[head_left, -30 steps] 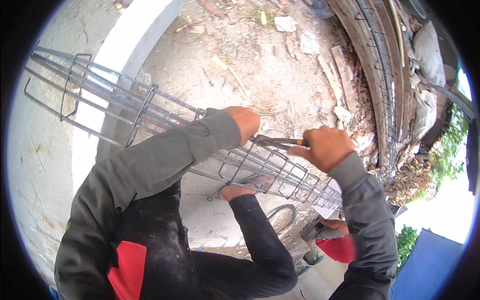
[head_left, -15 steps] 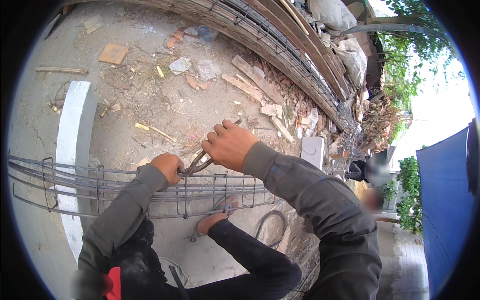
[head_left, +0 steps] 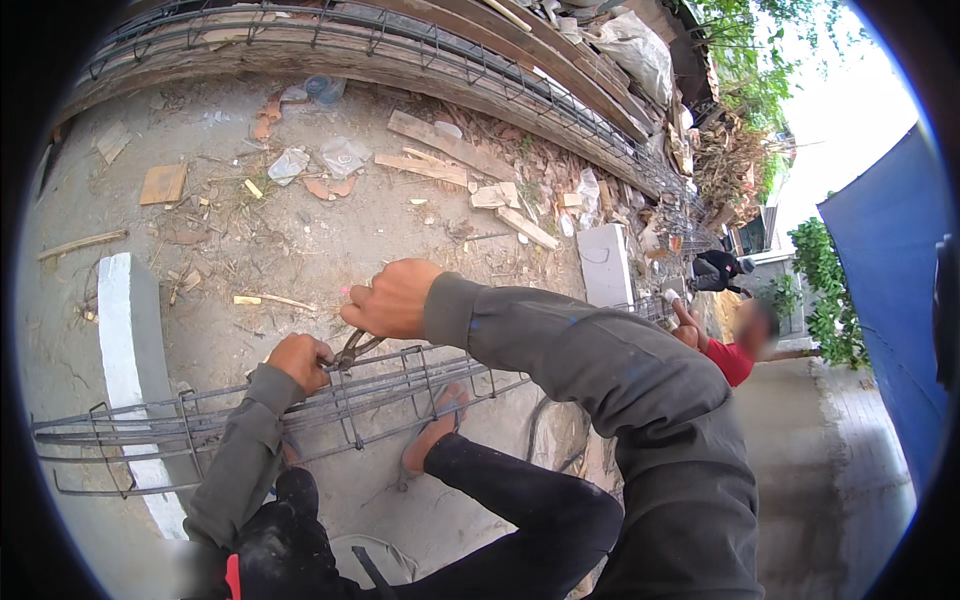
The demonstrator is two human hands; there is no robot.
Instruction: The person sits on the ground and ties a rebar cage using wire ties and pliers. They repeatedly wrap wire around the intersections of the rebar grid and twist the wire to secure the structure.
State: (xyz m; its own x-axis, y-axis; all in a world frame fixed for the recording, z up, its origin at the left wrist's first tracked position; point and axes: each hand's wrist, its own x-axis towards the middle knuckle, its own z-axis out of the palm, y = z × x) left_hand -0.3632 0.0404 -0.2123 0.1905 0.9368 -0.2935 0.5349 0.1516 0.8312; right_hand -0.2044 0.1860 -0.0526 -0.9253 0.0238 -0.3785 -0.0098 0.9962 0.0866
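Note:
A long steel rebar cage [head_left: 378, 398], made of thin bars with rectangular stirrups, runs crosswise before me. My right hand [head_left: 392, 300] is closed around the handles of worn metal pincers [head_left: 354, 350], whose jaws sit at the cage's far upper bar by a stirrup. Just left of those jaws, my left hand [head_left: 300, 362] is closed in a pinch at the same bar. What its fingers hold is hidden. Below the cage, my sandalled foot [head_left: 450, 402] stands on the ground.
White-faced blocks [head_left: 118, 300] [head_left: 605, 265] stand at left and right, the left one under the cage. Wood scraps [head_left: 440, 145] and plastic litter the dirt. Another cage [head_left: 400, 45] lies along timber at the back. A person in red [head_left: 728, 362] and one in dark clothes [head_left: 716, 270] are at right.
The view has swung, so the scene sits further left. My right hand has turned with the pincers, handles now lower and nearer my left hand. The person in red shows more fully.

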